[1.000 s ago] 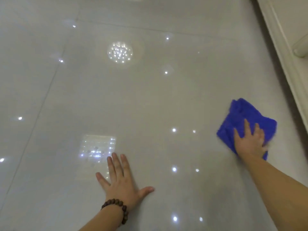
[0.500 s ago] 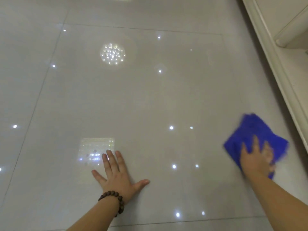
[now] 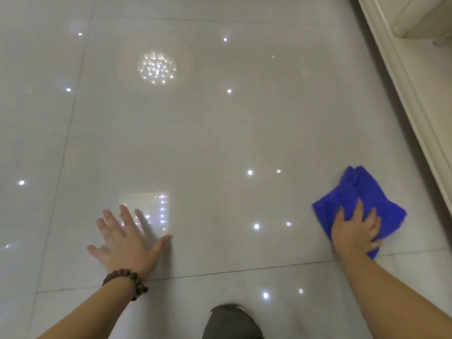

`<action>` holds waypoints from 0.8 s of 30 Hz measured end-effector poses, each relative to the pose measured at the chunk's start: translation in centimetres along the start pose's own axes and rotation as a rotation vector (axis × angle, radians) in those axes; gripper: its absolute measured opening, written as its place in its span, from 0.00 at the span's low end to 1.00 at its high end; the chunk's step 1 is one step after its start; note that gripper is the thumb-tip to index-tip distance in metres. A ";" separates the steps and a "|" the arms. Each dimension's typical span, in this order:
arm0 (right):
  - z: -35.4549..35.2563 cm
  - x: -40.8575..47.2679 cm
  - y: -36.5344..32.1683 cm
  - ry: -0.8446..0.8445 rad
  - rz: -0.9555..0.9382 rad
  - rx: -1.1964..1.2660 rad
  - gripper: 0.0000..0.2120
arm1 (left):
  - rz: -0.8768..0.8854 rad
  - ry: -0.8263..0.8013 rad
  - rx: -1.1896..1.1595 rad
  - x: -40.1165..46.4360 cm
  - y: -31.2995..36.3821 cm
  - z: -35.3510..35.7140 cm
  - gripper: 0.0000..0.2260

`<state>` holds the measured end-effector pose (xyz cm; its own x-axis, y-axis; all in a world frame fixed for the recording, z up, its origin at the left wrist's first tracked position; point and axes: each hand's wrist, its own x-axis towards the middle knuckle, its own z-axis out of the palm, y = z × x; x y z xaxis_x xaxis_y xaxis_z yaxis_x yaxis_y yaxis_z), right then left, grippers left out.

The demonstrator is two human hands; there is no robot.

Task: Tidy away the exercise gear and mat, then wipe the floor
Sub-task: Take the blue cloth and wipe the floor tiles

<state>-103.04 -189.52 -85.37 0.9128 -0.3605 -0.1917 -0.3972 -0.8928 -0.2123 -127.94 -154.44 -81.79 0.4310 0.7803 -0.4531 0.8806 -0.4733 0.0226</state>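
I am down on the glossy tiled floor [image 3: 220, 143], wiping it. My right hand [image 3: 355, 231] presses the blue cloth [image 3: 362, 196] flat against the tile, fingers bent into its folds so that my grip is clamped on the cloth; it lies near the pale skirting [image 3: 401, 99] along the right side. My left hand [image 3: 127, 237] holds nothing, its grip apart, fingers spread and straight just over or on the tile; it is blurred, so I cannot tell whether the palm is touching. A beaded bracelet [image 3: 129, 281] sits on that wrist.

No mat and no exercise gear show anywhere in this view, so I judge the tidying part is likely done, though I cannot see beyond this patch of floor. The wiping is under way. The tiles ahead shine with reflected ceiling lights, and I cannot tell from the sheen which stretches have been wiped. What seems left is covering the rest of the floor with the cloth, including the strip beside the skirting.
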 end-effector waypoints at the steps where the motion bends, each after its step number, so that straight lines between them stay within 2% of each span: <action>1: -0.1 -1.0 -0.1 -0.008 0.111 0.016 0.27 | -0.049 -0.034 0.013 -0.5 -1.4 0.2 0.54; 2: 0.1 -2.5 -0.7 -0.022 0.102 0.001 0.27 | -0.069 -0.078 0.025 -1.2 -2.4 0.5 0.55; 5: 1.5 -7.0 -2.7 -0.144 -0.364 -0.145 0.29 | -0.017 -0.145 0.029 -3.5 -2.6 1.8 0.56; 6: 1.3 -7.8 -2.9 -0.195 -0.440 -0.170 0.29 | 0.016 -0.160 0.026 -4.3 -2.1 2.0 0.56; 7: 0.6 -8.1 -2.8 -0.230 -0.433 -0.159 0.30 | 0.049 -0.174 0.024 -5.2 -1.6 2.1 0.56; 10: -3.3 -8.9 -1.3 -0.241 -0.238 -0.027 0.30 | 0.135 -0.213 0.003 -7.3 -0.4 2.3 0.54; 14: -7.0 -11.8 1.2 -0.216 -0.423 -0.057 0.30 | 0.169 -0.364 -0.007 -8.8 0.1 2.7 0.60; 16: -7.7 -12.5 2.6 -0.243 -0.421 -0.101 0.30 | 0.147 -0.443 0.014 -9.1 0.4 2.8 0.67; 18: -7.0 -12.1 3.1 -0.229 -0.421 -0.144 0.30 | 0.125 -0.459 0.032 -9.1 0.7 3.2 0.70; 22: -2.0 -10.8 -0.7 -0.150 -0.468 -0.176 0.35 | 0.096 -0.465 0.048 -8.7 1.2 4.0 0.72; 24: 0.8 -11.1 -2.9 -0.184 -0.524 -0.251 0.38 | 0.096 -0.454 0.076 -8.7 1.3 4.5 0.71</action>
<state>-112.14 -182.74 -83.39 0.9407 0.1766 -0.2897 0.1552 -0.9833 -0.0953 -131.44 -163.66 -81.88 0.3652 0.4816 -0.7967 0.8168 -0.5764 0.0259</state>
